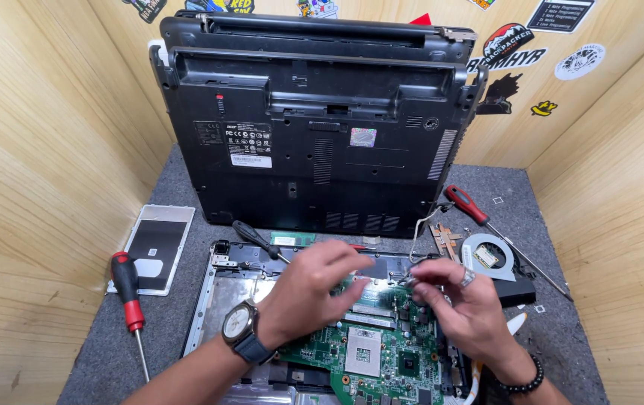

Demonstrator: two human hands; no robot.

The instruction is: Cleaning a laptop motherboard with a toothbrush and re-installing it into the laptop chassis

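The fingers [340,259] of the left hand [313,289] are bent and held close together, their tips pressing down on the top edge of a green motherboard [370,349]; nothing is pinched between them. A wristwatch [241,324] with a pale dial sits on that wrist. The right hand [463,300] faces it, just beside; its thumb and forefinger are pressed together on something small and metallic [409,281] at the board's upper edge, too small to tell what it is. A ring shows on one finger, and a dark beaded bracelet [526,384] circles the wrist.

The motherboard lies in the opened laptop chassis [220,289], near the front of the grey felt bench [104,352], directly under both hands. A silver square processor socket [364,351] sits in its middle.

Beyond the hands, a small dark-handled screwdriver [258,238] rests across the chassis's upper left corner, and a green memory stick [292,239] lies just behind it. A black laptop base [314,135] stands tilted upright against the wooden back wall [509,120], its underside facing the camera. To the left, a flat drive cover [155,246] lies on the bench, with a red-handled screwdriver [128,296] touching its lower left corner. To the right lie a round cooling fan [488,257], a copper heat pipe bracket [445,238] and a second red-handled screwdriver [479,214] with a long shaft. Stickers dot the wall.
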